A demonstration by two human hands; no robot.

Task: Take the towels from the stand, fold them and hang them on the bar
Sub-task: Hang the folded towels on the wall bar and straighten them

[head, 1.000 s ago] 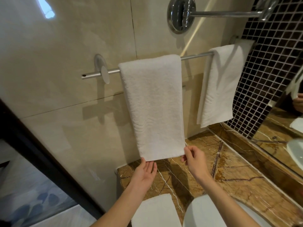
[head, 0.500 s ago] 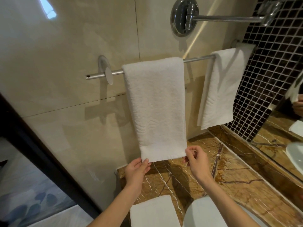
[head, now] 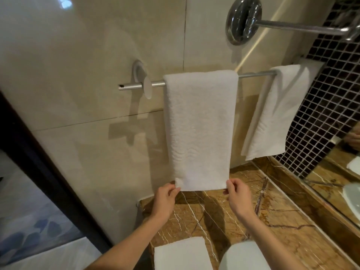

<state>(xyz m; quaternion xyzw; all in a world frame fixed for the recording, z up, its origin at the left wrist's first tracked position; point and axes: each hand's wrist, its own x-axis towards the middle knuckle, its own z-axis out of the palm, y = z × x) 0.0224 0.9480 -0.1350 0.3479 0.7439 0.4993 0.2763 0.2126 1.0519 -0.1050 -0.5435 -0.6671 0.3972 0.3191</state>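
Note:
A folded white towel point(head: 200, 129) hangs over the metal bar point(head: 134, 86) on the beige tiled wall. My left hand point(head: 165, 199) pinches its lower left corner and my right hand point(head: 237, 193) pinches its lower right corner. A second folded white towel point(head: 276, 114) hangs further right on the same bar. Another folded white towel point(head: 181, 254) lies flat on the brown marble counter point(head: 272, 221) below my arms.
A chrome wall mount with a long arm point(head: 243, 22) juts out above the bar. Dark mosaic tiles point(head: 327, 114) and a mirror point(head: 348, 162) line the right side. A white basin rim point(head: 245, 256) sits at the bottom. A dark door frame point(head: 39, 164) stands at left.
My left hand rose from under the towel's edge and took hold of its lower left corner. My right hand kept its hold on the right corner. The view shifted slightly.

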